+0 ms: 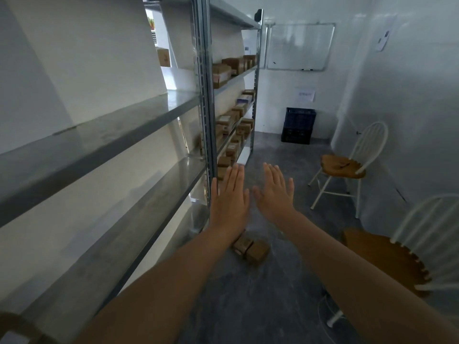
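My left hand (229, 197) and my right hand (274, 192) are stretched out in front of me side by side, palms down, fingers straight, holding nothing. They hover in the air beside the upright post of a metal shelf rack (207, 100). On the floor below my left forearm lie a few small cardboard boxes (250, 248). Several more cardboard boxes (224, 73) fill the far section of the rack.
The near rack shelves (104, 135) on the left are bare metal. A white chair (347, 167) with a wooden seat stands at the right wall, and a second chair (397, 256) is closer at right. A dark crate (298, 125) and a whiteboard (299, 47) are at the back wall.
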A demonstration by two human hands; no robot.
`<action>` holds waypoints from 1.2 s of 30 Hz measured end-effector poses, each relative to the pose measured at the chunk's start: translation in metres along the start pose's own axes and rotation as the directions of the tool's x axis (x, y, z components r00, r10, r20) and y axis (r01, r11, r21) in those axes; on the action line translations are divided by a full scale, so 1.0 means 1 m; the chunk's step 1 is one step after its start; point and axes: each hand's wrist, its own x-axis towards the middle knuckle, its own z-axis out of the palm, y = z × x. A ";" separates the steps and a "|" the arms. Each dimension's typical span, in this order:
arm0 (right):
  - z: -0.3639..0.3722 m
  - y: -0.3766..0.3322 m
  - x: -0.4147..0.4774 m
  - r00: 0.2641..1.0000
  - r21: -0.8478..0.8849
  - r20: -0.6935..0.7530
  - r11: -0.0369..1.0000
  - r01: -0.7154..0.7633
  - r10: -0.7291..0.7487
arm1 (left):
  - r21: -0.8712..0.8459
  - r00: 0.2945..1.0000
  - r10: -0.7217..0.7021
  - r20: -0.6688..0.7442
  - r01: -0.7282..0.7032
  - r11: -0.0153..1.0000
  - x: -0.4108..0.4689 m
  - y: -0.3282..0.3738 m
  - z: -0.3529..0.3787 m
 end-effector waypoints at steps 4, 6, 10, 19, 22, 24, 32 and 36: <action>-0.001 0.028 0.016 1.000 0.031 0.015 0.999 0.007 -0.007 | 0.019 0.998 -0.057 -0.020 0.057 0.998 0.022 0.002 0.015; -0.002 0.047 0.021 1.000 0.052 0.027 0.999 -0.004 0.003 | 0.029 0.998 -0.056 0.000 0.056 0.998 0.032 0.014 0.031; -0.004 0.096 0.030 0.998 0.025 0.054 0.999 -0.022 0.021 | 0.034 0.998 -0.036 0.043 0.035 0.999 0.043 0.054 0.070; -0.019 0.203 0.040 0.987 0.015 0.101 0.992 -0.125 0.123 | 0.001 0.992 0.024 0.121 -0.025 1.000 0.067 0.129 0.139; -0.019 0.228 0.040 0.972 0.009 0.125 0.980 -0.199 0.197 | -0.011 0.986 0.006 0.164 -0.004 1.000 0.066 0.141 0.155; -0.016 0.239 0.043 0.966 0.016 0.126 0.973 -0.230 0.227 | -0.009 0.983 -0.002 0.185 0.003 1.000 0.065 0.144 0.166; 0.016 0.253 0.058 0.965 0.003 0.175 0.980 -0.200 0.196 | -0.002 0.969 -0.026 0.247 0.027 1.000 0.065 0.136 0.209; 0.040 0.254 0.068 0.950 -0.058 0.255 0.983 -0.172 0.182 | -0.065 0.962 0.000 0.274 0.018 0.998 0.075 0.127 0.226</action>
